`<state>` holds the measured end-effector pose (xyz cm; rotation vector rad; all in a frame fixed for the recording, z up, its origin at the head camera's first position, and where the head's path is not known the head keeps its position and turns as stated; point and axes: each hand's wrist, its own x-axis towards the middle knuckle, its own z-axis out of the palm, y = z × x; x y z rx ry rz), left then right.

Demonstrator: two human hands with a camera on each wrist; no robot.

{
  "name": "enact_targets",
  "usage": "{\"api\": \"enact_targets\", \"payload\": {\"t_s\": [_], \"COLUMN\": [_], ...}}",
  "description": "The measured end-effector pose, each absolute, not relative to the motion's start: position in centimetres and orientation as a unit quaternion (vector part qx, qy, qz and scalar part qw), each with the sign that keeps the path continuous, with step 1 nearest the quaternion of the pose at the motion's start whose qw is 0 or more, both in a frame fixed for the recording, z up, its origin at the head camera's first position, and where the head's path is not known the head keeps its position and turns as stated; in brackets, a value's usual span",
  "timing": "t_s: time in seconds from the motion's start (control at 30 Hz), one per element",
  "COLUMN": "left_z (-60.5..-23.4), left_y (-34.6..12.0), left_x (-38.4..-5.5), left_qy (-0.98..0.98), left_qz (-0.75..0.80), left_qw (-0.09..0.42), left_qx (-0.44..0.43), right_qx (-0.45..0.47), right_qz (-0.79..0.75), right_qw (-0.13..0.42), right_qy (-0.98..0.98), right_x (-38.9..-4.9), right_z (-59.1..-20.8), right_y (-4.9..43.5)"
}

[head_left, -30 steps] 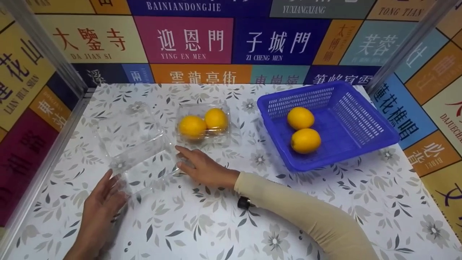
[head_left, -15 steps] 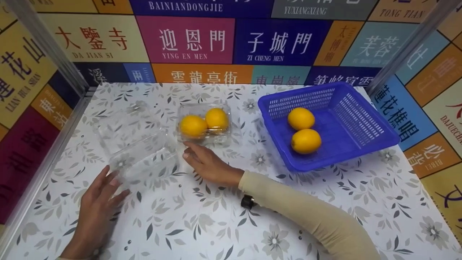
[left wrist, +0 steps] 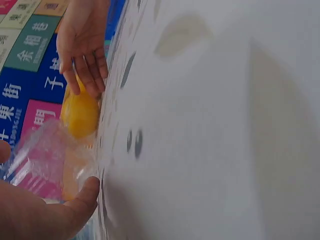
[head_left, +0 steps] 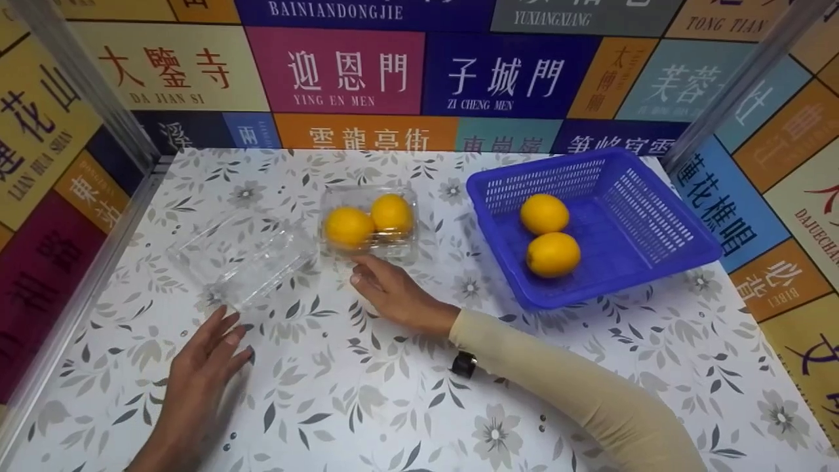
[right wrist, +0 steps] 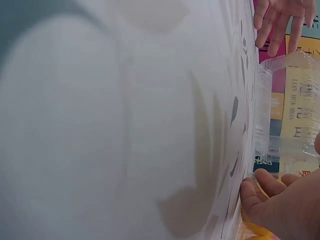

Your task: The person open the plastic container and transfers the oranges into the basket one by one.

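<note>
A clear plastic clamshell box [head_left: 262, 262] lies at the left of the table, see-through and with nothing in it. My left hand [head_left: 200, 373] is just in front of its near edge, fingers loosely spread and holding nothing. Right of it stands a second clear clamshell box [head_left: 409, 248], with two round yellow-orange fruits [head_left: 349, 227] inside. My right hand [head_left: 406, 298] reaches to the front edge of that box, its fingertips overlapping the edge in the head view. In the right wrist view the clear walls of the left box [right wrist: 287, 145] show between the two hands.
A blue plastic basket [head_left: 629, 262] stands at the right, with two more yellow-orange fruits [head_left: 554, 254] in its left part. A flower-patterned cloth [head_left: 367, 406] covers the table. Walls with coloured sign panels [head_left: 334, 72] close off the back and sides.
The left box's near edge has drawn back from the front, and its outline is shorter. My right hand has moved right, toward the box with fruits. The left hand has shifted slightly right.
</note>
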<state>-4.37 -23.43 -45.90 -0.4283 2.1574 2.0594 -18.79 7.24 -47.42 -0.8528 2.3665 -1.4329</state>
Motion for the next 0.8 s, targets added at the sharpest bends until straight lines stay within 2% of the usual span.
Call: {"api": "enact_targets", "payload": {"t_s": [0.27,0.5,0.8], "left_z": [-45.7,-45.7,-45.8], "left_y": [-21.0,-18.7,-15.3], "left_x": [-4.0,-3.2,-4.2], "left_qy": [0.807,0.789,0.828], "left_qz": [0.573,0.6,0.559], "left_qw": [0.077,0.086,0.042], "left_qx": [-0.123,-0.103,-0.002], "right_qx": [-0.271,-0.251,-0.225], "right_qz": [-0.509,-0.518,-0.546], "right_qw": [0.114,0.118,0.101], "right_qy": [0.809,0.809,0.801], "right_x": [-18.6,-18.6,-18.6], "right_z": [-47.3,-47.1,-47.5], "right_y": [8.7,9.5,9.6]}}
